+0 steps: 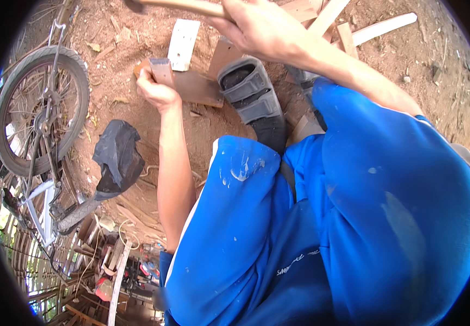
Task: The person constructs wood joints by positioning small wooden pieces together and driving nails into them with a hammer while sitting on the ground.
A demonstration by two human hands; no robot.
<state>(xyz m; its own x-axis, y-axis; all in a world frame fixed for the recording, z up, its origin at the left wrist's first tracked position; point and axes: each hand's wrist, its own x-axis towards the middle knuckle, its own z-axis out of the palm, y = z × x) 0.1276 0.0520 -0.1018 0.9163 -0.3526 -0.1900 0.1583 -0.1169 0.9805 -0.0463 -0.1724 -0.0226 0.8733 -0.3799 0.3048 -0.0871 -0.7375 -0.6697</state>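
Note:
At the top edge, my right hand [251, 27] grips the pale wooden handle [186, 4] of a hammer-like tool. Its dark head end is partly cut off by the frame, so I cannot tell its exact kind. Farther left and lower, my left hand [159, 91] is closed around a short wooden block [162, 71]. That block stands against one end of a brown board [199, 88] lying on the ground by my sandalled foot [251, 89]. A pale wood offcut [184, 44] with small dark marks lies just beyond the block.
On the left a bicycle wheel [7, 108] and frame [44, 212] lie near a black plastic-covered object [118, 155]. Wood strips [381, 30] are scattered at the upper right on sandy ground [436, 87]. A long pale stick [118, 282] and clutter fill the lower left.

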